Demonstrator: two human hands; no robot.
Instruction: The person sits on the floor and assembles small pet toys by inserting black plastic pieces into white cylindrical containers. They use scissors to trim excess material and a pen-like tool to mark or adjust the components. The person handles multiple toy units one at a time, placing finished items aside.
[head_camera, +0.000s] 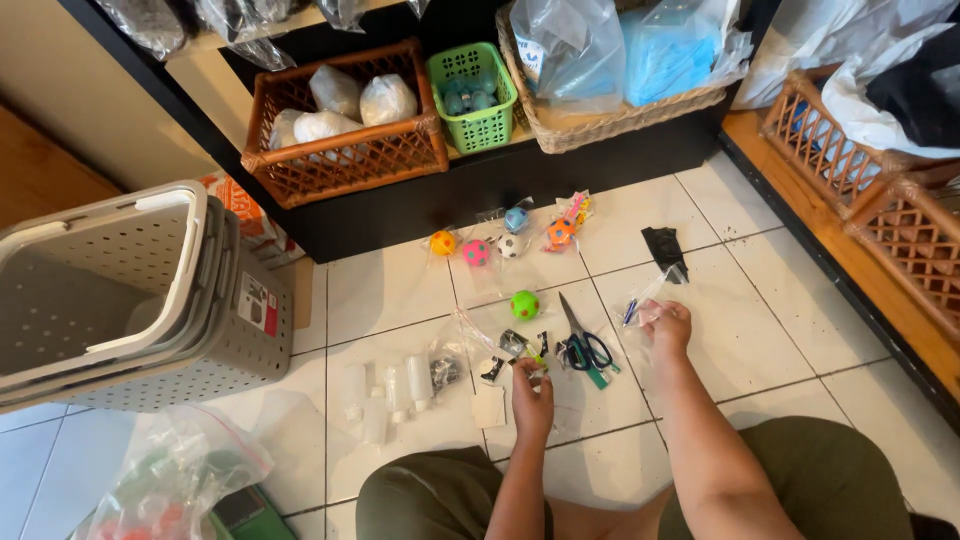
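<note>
White glazed floor tiles (760, 330) carry everything here; a person is seated on them in olive-green trousers (430, 500). The left hand (531, 390) is pinched shut on a small dark-and-white packaged item (520, 345), held just above the floor beside a pair of scissors with teal and black handles (582, 345); the right hand (668, 325) has its grip closed on the edge of a clear plastic zip bag with a blue pen-like piece inside (640, 300), lifted slightly off the tile. Just beyond lie a green spotted ball (524, 304), a pink ball (476, 252) and an orange ball (442, 242), each apparently in clear wrap; small white plastic bottles (390, 390) lie to the left, near a grey perforated plastic basket (130, 300). The thin bag could slip or tear if tugged by one edge; the scissor blades sit close to the left wrist and could be brushed; the round balls could be knocked and rolled under the dark shelf unit (480, 190).
</note>
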